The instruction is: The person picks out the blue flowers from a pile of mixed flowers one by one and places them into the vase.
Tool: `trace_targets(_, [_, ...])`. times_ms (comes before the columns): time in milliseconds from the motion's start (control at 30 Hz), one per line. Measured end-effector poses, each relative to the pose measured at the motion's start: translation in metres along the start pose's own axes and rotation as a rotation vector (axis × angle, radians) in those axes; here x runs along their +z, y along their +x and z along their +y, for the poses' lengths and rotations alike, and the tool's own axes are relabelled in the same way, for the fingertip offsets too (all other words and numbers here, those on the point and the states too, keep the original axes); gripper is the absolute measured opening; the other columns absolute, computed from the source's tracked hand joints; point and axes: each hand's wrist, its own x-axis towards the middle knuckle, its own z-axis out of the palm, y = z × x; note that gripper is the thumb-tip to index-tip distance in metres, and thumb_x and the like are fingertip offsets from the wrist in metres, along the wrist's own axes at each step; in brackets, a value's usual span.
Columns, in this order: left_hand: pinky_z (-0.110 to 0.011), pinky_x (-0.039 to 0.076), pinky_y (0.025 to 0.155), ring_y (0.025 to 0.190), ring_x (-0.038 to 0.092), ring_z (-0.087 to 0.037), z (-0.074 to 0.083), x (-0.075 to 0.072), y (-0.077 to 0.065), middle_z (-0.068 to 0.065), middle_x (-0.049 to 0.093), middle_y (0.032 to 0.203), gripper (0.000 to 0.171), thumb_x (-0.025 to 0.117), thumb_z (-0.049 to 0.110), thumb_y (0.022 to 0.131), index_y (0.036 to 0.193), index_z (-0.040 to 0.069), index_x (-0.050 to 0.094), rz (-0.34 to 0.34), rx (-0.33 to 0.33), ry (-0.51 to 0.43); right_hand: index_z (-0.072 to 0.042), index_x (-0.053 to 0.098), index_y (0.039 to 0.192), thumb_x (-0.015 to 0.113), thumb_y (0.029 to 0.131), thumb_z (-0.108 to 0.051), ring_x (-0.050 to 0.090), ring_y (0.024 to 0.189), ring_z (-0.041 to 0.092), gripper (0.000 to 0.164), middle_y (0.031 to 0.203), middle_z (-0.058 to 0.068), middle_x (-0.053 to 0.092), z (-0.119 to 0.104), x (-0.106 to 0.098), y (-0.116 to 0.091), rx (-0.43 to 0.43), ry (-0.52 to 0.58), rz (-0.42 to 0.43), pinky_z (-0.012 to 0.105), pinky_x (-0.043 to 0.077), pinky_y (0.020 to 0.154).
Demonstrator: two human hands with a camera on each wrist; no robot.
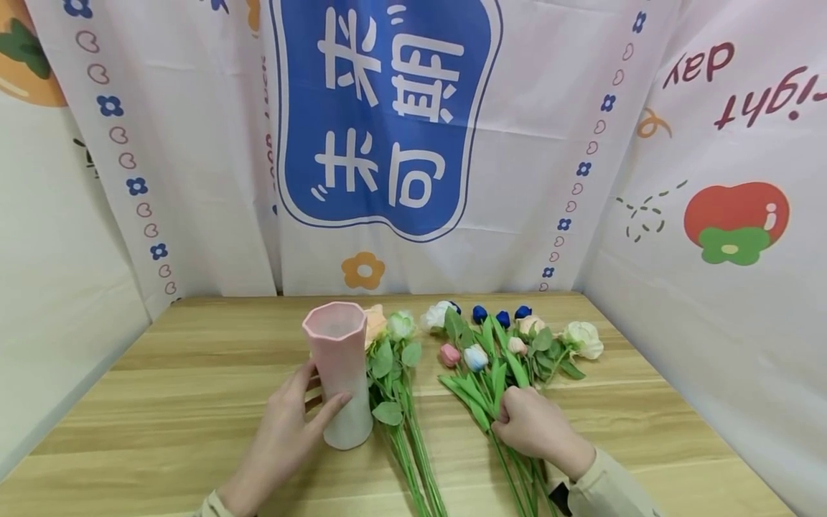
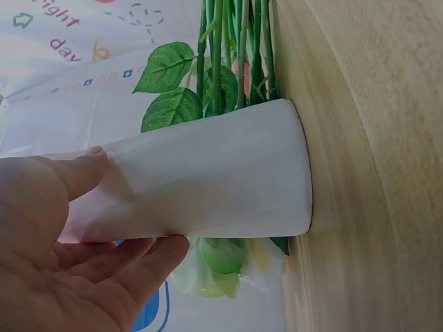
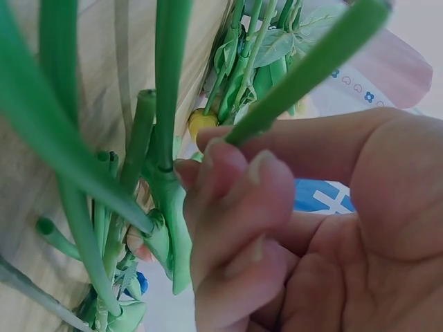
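Observation:
My left hand [image 1: 291, 424] holds a tall vase [image 1: 342, 388], pink at its faceted rim and fading to white below, which stands upright on the table. In the left wrist view the thumb lies on one side of the vase [image 2: 208, 173] and the fingers on the other. My right hand [image 1: 536, 425] is at the stems of the right-hand bunch, over tulips with long green leaves [image 1: 474, 402]. The right wrist view shows its fingertips pinching one thick green stem [image 3: 311, 69]; which bloom this stem bears, I cannot tell.
Beside the vase lies another bunch with a peach bloom [image 1: 375, 324], a pale green bloom [image 1: 402, 325] and leafy stems. Dark blue [image 1: 479, 314], pink [image 1: 450, 355] and white blooms [image 1: 583, 339] spread at the right bunch's top. Printed cloth [image 1: 530, 143] surrounds the wooden table [image 1: 161, 402].

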Motion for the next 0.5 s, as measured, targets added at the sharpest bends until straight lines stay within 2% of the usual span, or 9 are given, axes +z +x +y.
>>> trace_targets(500, [-0.028, 0.053, 0.075, 0.099, 0.055, -0.024, 0.0007, -0.0009, -0.0018, -0.011, 0.050, 0.119, 0.061, 0.066, 0.034, 0.080, 0.127, 0.004, 0.041, 0.001, 0.002, 0.009, -0.018, 0.028, 0.047, 0.055, 0.068, -0.001, 0.006, 0.043, 0.006, 0.037, 0.046, -0.011, 0.010, -0.0006, 0.0020, 0.0002, -0.001, -0.020, 0.050, 0.018, 0.005, 0.041])
